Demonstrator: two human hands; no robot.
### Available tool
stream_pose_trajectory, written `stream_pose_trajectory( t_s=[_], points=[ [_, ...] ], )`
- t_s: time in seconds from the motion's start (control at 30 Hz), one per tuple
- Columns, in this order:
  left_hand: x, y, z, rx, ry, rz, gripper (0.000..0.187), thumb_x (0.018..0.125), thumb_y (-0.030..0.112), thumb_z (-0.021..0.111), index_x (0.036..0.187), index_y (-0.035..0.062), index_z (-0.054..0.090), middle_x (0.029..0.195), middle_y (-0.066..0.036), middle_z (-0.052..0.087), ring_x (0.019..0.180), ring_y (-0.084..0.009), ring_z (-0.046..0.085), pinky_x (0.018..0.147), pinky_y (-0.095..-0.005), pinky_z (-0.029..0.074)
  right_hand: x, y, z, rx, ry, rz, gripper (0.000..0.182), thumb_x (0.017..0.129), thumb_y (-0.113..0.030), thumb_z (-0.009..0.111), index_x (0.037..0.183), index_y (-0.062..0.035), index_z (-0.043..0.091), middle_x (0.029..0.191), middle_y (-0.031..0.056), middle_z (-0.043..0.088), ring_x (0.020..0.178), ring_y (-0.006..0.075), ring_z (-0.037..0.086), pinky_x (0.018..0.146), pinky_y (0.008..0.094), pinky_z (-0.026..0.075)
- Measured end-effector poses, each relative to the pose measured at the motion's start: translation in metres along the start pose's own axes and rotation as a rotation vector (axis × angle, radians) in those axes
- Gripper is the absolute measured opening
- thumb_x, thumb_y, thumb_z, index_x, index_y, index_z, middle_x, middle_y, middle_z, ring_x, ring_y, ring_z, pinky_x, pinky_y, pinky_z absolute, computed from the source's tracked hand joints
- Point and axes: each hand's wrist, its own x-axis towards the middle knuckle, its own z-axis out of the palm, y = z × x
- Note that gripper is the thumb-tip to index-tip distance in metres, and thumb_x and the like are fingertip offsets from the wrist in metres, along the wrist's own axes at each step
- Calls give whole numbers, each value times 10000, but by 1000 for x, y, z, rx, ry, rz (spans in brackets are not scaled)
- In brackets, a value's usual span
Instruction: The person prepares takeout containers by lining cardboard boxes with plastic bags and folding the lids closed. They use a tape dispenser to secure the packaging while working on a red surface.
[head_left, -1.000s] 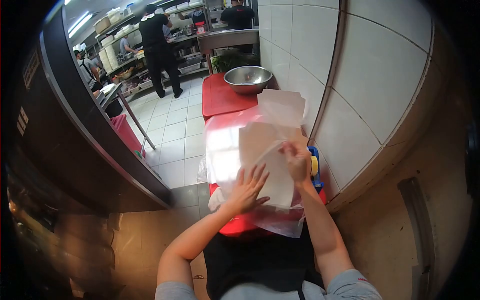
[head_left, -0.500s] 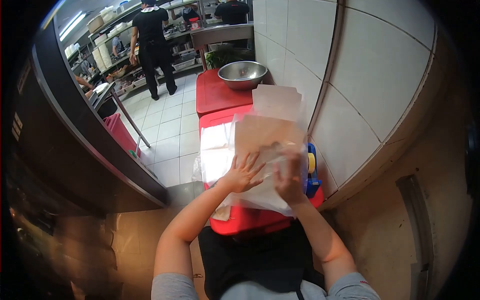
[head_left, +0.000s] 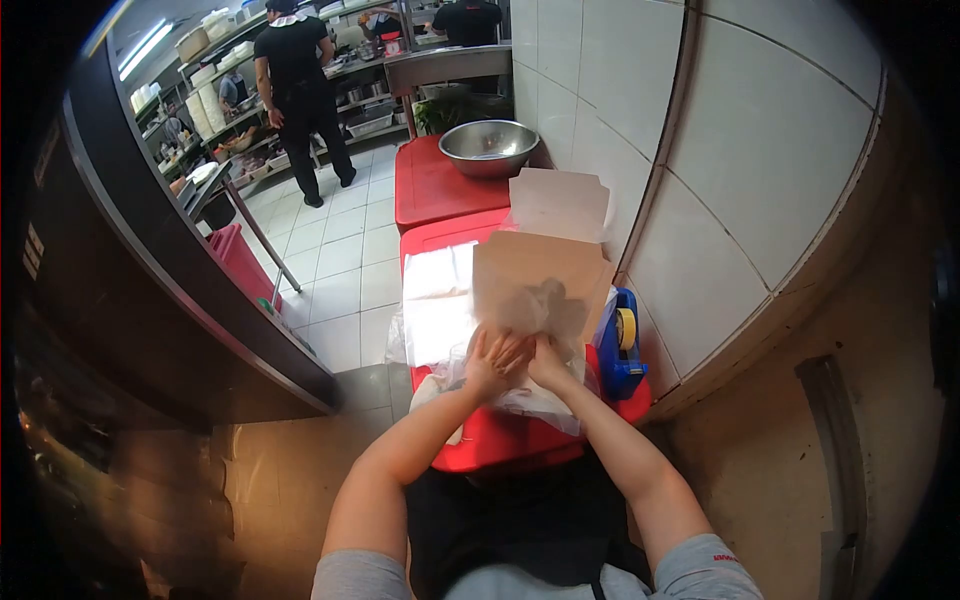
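Observation:
A brown cardboard sheet (head_left: pixel 535 268) with notched corners lies on the red lid, a shadow across its middle. My left hand (head_left: pixel 497 360) lies at its near edge, fingers stretched out over crumpled translucent plastic (head_left: pixel 530 402). Close beside it, my right hand (head_left: pixel 547 362) is closed, its fingers bunched on the plastic; the fingertips are partly hidden. White sheets (head_left: pixel 438 310) lie to the left of the cardboard. A second, paler cardboard piece (head_left: pixel 560 203) sits behind it.
A blue tape dispenser (head_left: pixel 624 350) with a yellow roll stands at the right, near the tiled wall (head_left: pixel 620 90). A steel bowl (head_left: pixel 488 150) rests on another red lid (head_left: pixel 430 190) behind. Farther off, a person in black (head_left: pixel 300 100) stands by kitchen shelves.
Both hands have come together at the cardboard's near edge, the right one moving left and closing. Plastic that lay over the cardboard is now bunched toward me, leaving the brown surface more exposed.

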Motion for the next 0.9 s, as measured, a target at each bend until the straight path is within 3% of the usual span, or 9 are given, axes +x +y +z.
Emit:
stream_pose_trajectory(
  t_s=[0.1,0.3,0.5,0.53,0.63,0.67,0.7,0.8,0.9],
  points=[
    [0,4,9,52,4,-50,739,849,676,298,1465,282,191,1544,42,75,1421,-276,33,1066,-635,-11,2,16,7,97,-83,133,300,761,39,438,1055,39,494,1048,246,541,996,363,537,852,395,433],
    [0,7,-16,163,-451,-330,687,888,615,284,1473,291,128,1541,97,49,1410,-340,-31,999,-709,-73,-4,8,-35,-68,-302,265,359,745,-10,473,1101,32,499,1085,250,542,1039,345,541,898,398,427],
    [-48,-21,-108,-59,-513,-513,856,803,731,336,1479,277,71,1549,-39,4,1378,-419,-135,983,-710,-104,-26,-31,-49,-525,-635,5,593,803,-239,549,1338,-39,391,1352,273,358,1257,404,372,1044,411,322],
    [-58,-28,-102,-100,-372,-408,866,783,726,410,1473,278,141,1540,-118,21,1386,-424,-83,1014,-697,-45,-28,-34,-52,-499,-712,-35,630,807,-286,567,1355,-40,375,1380,276,323,1269,408,356,1054,412,308],
    [-89,-28,-102,-294,-86,-107,820,792,675,471,1455,263,222,1533,-124,72,1392,-421,5,1045,-673,61,-21,-36,-82,-115,-853,-99,745,781,-351,634,1394,-71,316,1442,260,233,1322,415,266,1074,480,250],
    [-102,-23,-107,-360,-114,-41,813,772,426,663,1445,233,249,1530,-106,98,1385,-432,54,1018,-691,148,-33,-40,-97,-103,-851,-168,792,759,-345,673,1408,-94,293,1454,244,223,1339,406,237,1072,510,236],
    [-113,-20,-106,-371,-97,1,803,773,411,665,1441,233,258,1529,-95,108,1388,-419,62,1024,-684,149,-46,-46,-113,-92,-849,-234,843,738,-338,711,1421,-118,270,1465,228,212,1355,398,209,1070,539,222],
    [-148,-13,-82,-377,24,92,782,762,363,679,1426,228,289,1520,-61,157,1399,-361,97,1042,-659,157,-96,-57,-141,-573,-739,-299,930,695,-391,754,1427,-111,254,1468,192,232,1370,372,188,1070,553,206],
    [-185,1,-62,-211,90,104,784,752,346,686,1423,271,288,1522,-63,151,1398,-353,115,1044,-658,149,-118,-52,-157,-696,-624,-266,997,666,-406,770,1429,-80,219,1479,162,210,1372,361,182,1082,542,195]
  ],
)
